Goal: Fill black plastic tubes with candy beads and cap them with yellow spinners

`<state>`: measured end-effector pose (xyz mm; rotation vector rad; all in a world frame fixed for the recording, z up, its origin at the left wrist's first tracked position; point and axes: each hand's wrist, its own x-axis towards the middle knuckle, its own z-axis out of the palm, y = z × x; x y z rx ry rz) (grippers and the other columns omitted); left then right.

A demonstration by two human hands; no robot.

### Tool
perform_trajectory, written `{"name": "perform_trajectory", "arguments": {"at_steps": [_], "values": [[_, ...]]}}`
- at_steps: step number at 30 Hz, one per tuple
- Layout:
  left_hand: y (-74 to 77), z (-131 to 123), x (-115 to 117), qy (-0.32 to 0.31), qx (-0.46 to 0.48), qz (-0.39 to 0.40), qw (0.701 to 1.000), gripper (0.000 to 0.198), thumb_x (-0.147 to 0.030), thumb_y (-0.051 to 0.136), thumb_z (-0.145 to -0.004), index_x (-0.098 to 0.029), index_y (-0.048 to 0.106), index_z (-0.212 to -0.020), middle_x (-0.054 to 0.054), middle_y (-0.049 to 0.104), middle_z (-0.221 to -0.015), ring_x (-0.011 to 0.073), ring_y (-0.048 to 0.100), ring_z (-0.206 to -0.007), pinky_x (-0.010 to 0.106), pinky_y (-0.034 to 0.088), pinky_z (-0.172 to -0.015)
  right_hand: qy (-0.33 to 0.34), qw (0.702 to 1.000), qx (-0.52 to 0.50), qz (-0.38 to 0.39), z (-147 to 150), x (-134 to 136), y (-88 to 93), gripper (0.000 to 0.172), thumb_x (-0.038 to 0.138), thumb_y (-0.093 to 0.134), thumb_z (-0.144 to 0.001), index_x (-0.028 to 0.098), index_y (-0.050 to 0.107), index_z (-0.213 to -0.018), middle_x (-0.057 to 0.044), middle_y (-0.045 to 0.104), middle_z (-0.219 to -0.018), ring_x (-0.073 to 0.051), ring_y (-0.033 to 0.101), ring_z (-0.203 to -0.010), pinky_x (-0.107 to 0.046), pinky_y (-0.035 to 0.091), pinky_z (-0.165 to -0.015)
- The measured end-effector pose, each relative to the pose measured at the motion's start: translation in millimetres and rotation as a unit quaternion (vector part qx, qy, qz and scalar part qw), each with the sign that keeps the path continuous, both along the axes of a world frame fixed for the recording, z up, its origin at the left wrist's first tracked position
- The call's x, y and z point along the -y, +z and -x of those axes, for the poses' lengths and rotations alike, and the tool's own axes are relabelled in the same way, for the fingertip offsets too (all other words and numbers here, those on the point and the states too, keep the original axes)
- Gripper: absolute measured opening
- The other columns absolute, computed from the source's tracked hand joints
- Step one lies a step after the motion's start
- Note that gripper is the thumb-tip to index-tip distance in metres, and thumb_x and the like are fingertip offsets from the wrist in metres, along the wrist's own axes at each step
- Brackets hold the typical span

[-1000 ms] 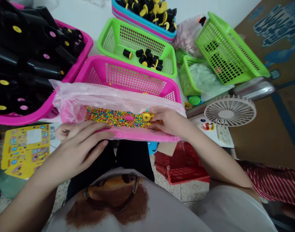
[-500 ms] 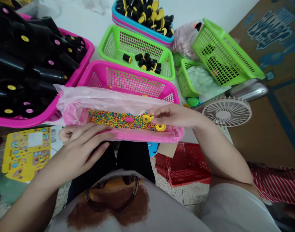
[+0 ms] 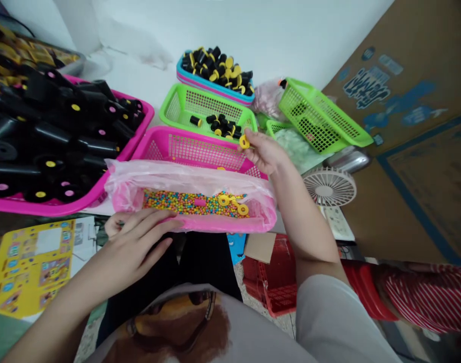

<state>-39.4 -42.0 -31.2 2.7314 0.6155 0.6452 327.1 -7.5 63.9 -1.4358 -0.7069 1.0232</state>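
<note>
My right hand (image 3: 261, 151) is raised over the far right side of the pink basket, pinching a small yellow ring-shaped cap (image 3: 244, 141) between thumb and fingers. Below it lies a pink tray lined with plastic film (image 3: 158, 169). Small multicoloured candy balls (image 3: 177, 201) cover its bottom, with more yellow ring-shaped caps (image 3: 243, 209) and a small pink piece (image 3: 199, 202) on top. My left hand (image 3: 135, 242) rests at the tray's near left edge, fingers stretched out and touching the film, holding nothing.
Behind the tray stands a pink basket (image 3: 200, 143), then a green basket (image 3: 173, 103) with black yellow-capped tubes. Black bottles fill a large pink basket (image 3: 149, 113) at left. A small fan (image 3: 325, 186) and cardboard boxes (image 3: 415, 166) are at right. A red crate (image 3: 279, 297) sits below.
My right hand has lifted from the candy balls, up and away from me, carrying a yellow cap. My left hand keeps its place at the tray edge. The camera view has tilted upward.
</note>
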Motion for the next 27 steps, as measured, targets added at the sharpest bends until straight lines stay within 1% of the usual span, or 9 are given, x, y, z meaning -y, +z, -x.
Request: {"name": "perform_trajectory", "arguments": {"at_steps": [4, 9, 14, 15, 17, 19, 21, 23, 27], "values": [[-5.1, 1, -1, -0.002, 0.01, -0.021, 1.0, 0.036, -0.033, 0.05, -0.107, -0.031, 0.057, -0.142, 0.006, 0.069, -0.141, 0.03, 0.062, -0.129, 0.047, 0.046, -0.109, -0.02, 0.999, -0.032, -0.008, -5, -5, -7.4, 0.023, 0.023, 0.069, -0.101, 0.018, 0.063, -0.079, 0.002, 0.069, -0.068, -0.007, 0.067, -0.057, -0.012, 0.06, -0.06], [-8.5, 0, -3, -0.005, 0.012, -0.023, 1.0, 0.036, -0.035, 0.049, -0.107, -0.032, 0.056, -0.143, 0.007, 0.069, -0.14, 0.0311, 0.062, -0.129, 0.05, 0.047, -0.108, -0.052, 0.995, -0.084, -0.019, -12, -7, -9.7, 0.018, 0.012, 0.059, -0.103, 0.017, 0.066, -0.086, 0.0, 0.071, -0.073, -0.007, 0.069, -0.062, -0.011, 0.062, -0.065], [-13.5, 2, -4, -0.002, 0.013, -0.017, 1.0, 0.037, -0.039, 0.049, -0.107, -0.031, 0.058, -0.143, 0.008, 0.069, -0.141, 0.0318, 0.061, -0.129, 0.051, 0.048, -0.109, -0.078, 0.994, -0.071, -0.022, -23, -15, -13.0, 0.013, 0.015, 0.059, -0.102, 0.017, 0.067, -0.092, 0.0, 0.072, -0.078, -0.009, 0.072, -0.072, -0.017, 0.066, -0.072], [-14.4, 2, -4, 0.0, 0.013, -0.016, 1.0, 0.038, -0.039, 0.048, -0.107, -0.031, 0.058, -0.143, 0.007, 0.069, -0.141, 0.0319, 0.061, -0.129, 0.052, 0.047, -0.11, -0.086, 0.994, -0.065, -0.022, -27, -18, -14.6, 0.011, 0.017, 0.06, -0.101, 0.018, 0.067, -0.093, 0.0, 0.073, -0.079, -0.011, 0.073, -0.073, -0.019, 0.066, -0.07], [-15.7, 1, -3, 0.007, 0.014, -0.015, 1.0, 0.038, -0.041, 0.048, -0.107, -0.032, 0.059, -0.143, 0.007, 0.069, -0.141, 0.0322, 0.061, -0.13, 0.054, 0.045, -0.113, -0.105, 0.993, -0.046, -0.024, -36, -27, -18.6, 0.006, 0.022, 0.063, -0.101, 0.02, 0.066, -0.095, 0.002, 0.072, -0.077, -0.011, 0.07, -0.068, -0.019, 0.063, -0.06], [-16.0, 1, -3, 0.011, 0.015, -0.011, 1.0, 0.038, -0.039, 0.048, -0.107, -0.032, 0.06, -0.143, 0.006, 0.069, -0.142, 0.0315, 0.061, -0.131, 0.053, 0.043, -0.115, -0.129, 0.991, -0.021, -0.032, -46, -39, -23.0, 0.007, 0.023, 0.064, -0.1, 0.022, 0.063, -0.093, 0.005, 0.067, -0.07, -0.008, 0.062, -0.057, -0.015, 0.053, -0.047], [-15.4, 1, -3, 0.011, 0.013, -0.007, 1.0, 0.038, -0.038, 0.049, -0.107, -0.032, 0.061, -0.142, 0.006, 0.069, -0.142, 0.0304, 0.061, -0.132, 0.052, 0.043, -0.116, -0.153, 0.987, 0.005, -0.045, -54, -52, -26.7, 0.011, 0.02, 0.066, -0.098, 0.022, 0.06, -0.088, 0.008, 0.06, -0.062, -0.006, 0.052, -0.05, -0.013, 0.044, -0.043], [-13.8, 1, -2, 0.009, 0.013, -0.009, 1.0, 0.037, -0.037, 0.051, -0.106, -0.031, 0.061, -0.142, 0.007, 0.069, -0.142, 0.0299, 0.062, -0.131, 0.05, 0.044, -0.115, -0.169, 0.983, 0.028, -0.058, -59, -64, -29.1, 0.015, 0.015, 0.067, -0.095, 0.022, 0.059, -0.084, 0.009, 0.056, -0.059, -0.006, 0.048, -0.049, -0.012, 0.042, -0.044], [-8.8, -1, -1, 0.007, 0.023, -0.034, 0.999, 0.035, -0.032, 0.05, -0.107, -0.03, 0.062, -0.139, 0.007, 0.072, -0.139, 0.0292, 0.064, -0.129, 0.046, 0.047, -0.11, -0.178, 0.979, 0.057, -0.076, -63, -77, -31.8, 0.021, 0.011, 0.073, -0.09, 0.021, 0.059, -0.077, 0.01, 0.056, -0.06, -0.005, 0.051, -0.052, -0.013, 0.048, -0.054]]}}
